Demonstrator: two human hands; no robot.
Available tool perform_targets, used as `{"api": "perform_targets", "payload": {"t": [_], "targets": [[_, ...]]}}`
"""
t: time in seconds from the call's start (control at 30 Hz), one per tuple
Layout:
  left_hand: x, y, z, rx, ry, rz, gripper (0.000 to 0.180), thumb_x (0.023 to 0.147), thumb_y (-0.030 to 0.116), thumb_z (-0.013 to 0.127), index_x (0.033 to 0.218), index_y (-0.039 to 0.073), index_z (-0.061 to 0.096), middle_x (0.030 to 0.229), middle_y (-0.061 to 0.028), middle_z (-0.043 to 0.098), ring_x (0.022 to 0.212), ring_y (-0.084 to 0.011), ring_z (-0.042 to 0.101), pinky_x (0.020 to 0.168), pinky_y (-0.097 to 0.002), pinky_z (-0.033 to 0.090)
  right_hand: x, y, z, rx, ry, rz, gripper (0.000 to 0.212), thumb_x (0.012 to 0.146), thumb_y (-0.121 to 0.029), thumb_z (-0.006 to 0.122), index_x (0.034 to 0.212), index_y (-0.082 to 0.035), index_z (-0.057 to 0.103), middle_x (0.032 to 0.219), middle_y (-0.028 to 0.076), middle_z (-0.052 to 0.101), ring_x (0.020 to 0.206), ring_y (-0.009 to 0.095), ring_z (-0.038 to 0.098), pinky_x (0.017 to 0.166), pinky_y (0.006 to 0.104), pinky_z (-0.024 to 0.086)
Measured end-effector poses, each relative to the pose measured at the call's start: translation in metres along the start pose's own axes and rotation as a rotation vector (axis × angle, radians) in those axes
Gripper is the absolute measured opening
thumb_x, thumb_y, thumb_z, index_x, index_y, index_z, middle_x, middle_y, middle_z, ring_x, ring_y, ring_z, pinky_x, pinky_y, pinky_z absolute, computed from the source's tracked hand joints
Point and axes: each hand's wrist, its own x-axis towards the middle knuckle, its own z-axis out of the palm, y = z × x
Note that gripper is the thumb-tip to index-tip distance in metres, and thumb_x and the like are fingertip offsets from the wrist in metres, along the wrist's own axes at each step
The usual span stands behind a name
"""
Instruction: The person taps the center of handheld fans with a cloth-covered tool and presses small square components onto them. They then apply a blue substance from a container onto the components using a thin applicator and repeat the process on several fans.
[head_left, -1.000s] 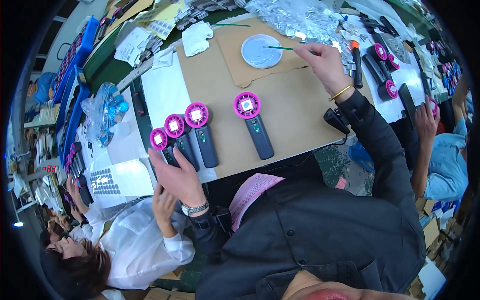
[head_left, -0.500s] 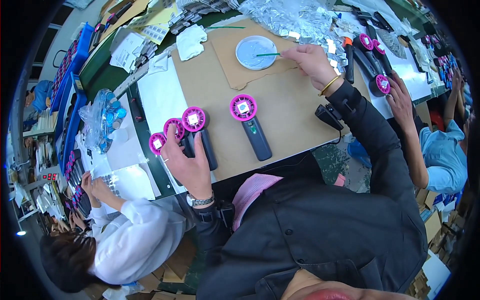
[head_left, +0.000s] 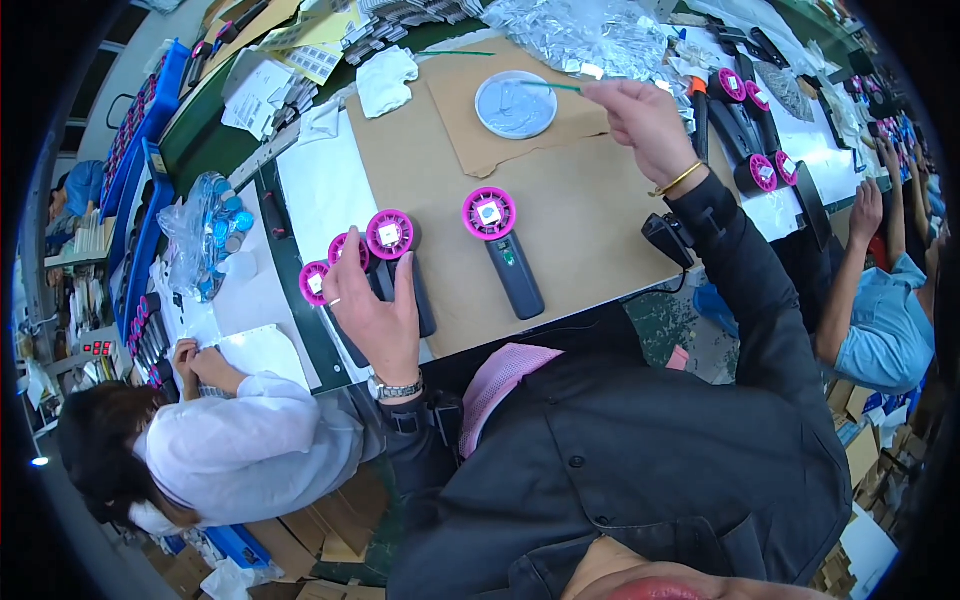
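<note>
— What did your hands hold?

— My left hand (head_left: 375, 315) lay curled over 3 pink-headed fans (head_left: 388, 236) on the brown board (head_left: 580, 210), gripping their dark handles. My right hand (head_left: 645, 120) pinched a thin green stick (head_left: 550, 87) over the grey dish (head_left: 515, 105).

— And the 4th fan (head_left: 503, 250)?

— It lay alone, just right of my left hand.

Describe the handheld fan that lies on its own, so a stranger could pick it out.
On the brown cardboard sheet, right of the left hand, lies one handheld fan. Pink round head, dark handle. Unlike the three fans under that hand, nothing touches it.
</note>
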Motion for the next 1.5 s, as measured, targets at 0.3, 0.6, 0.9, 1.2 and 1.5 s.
{"api": "perform_targets", "payload": {"t": [0.3, 0.6, 0.9, 1.2, 1.5], "targets": [[0.002, 0.013, 0.003, -0.041, -0.049, -0.024, 0.069, 0.088, 0.019, 0.092, 0.148, 0.000, 0.063, 0.129, -0.0178, 0.071, 0.118, -0.0411, 0.062, 0.101, -0.0509, 0.049, -0.012, -0.004, -0.007, 0.361, -0.049, 0.079, 0.019, 0.106, -0.020, 0.075, 0.111, -0.002, 0.079, 0.071, -0.010, 0.041, 0.060, 0.003, 0.032, 0.052, 0.0245, 0.024], [-0.009, 0.012, 0.008, -0.008, -0.042, 0.007, 0.068, 0.090, 0.021, 0.090, 0.148, 0.002, 0.062, 0.135, -0.0170, 0.068, 0.135, -0.0401, 0.055, 0.112, -0.0552, 0.040, -0.001, -0.001, -0.015, 0.426, -0.112, 0.212, 0.014, 0.107, -0.017, 0.074, 0.104, -0.003, 0.075, 0.072, -0.009, 0.037, 0.060, 0.004, 0.029, 0.051, 0.0256, 0.023], [-0.012, 0.012, 0.011, -0.034, -0.050, -0.021, 0.065, 0.091, 0.021, 0.089, 0.149, 0.004, 0.063, 0.137, -0.0163, 0.068, 0.139, -0.0386, 0.052, 0.114, -0.0562, 0.037, 0.009, 0.016, 0.002, -0.118, 0.071, -0.072, 0.021, 0.102, -0.021, 0.080, 0.105, -0.001, 0.081, 0.072, -0.008, 0.049, 0.060, 0.003, 0.037, 0.051, 0.0251, 0.025], [-0.014, 0.009, 0.011, -0.040, -0.047, -0.038, 0.066, 0.092, 0.022, 0.088, 0.150, 0.005, 0.062, 0.136, -0.0164, 0.068, 0.138, -0.0376, 0.051, 0.113, -0.0551, 0.036, 0.006, -0.002, -0.005, 0.229, -0.114, 0.104, 0.021, 0.102, -0.021, 0.081, 0.107, -0.001, 0.082, 0.071, -0.009, 0.051, 0.058, 0.003, 0.038, 0.052, 0.0243, 0.026], [-0.017, 0.010, 0.011, -0.049, -0.055, -0.047, 0.066, 0.092, 0.022, 0.088, 0.150, 0.005, 0.062, 0.137, -0.0178, 0.066, 0.139, -0.0381, 0.050, 0.112, -0.0550, 0.036, -0.003, 0.010, -0.008, 0.232, 0.021, 0.123, 0.018, 0.105, -0.018, 0.077, 0.113, -0.002, 0.077, 0.073, -0.010, 0.040, 0.060, 0.003, 0.032, 0.052, 0.0235, 0.024]]}}
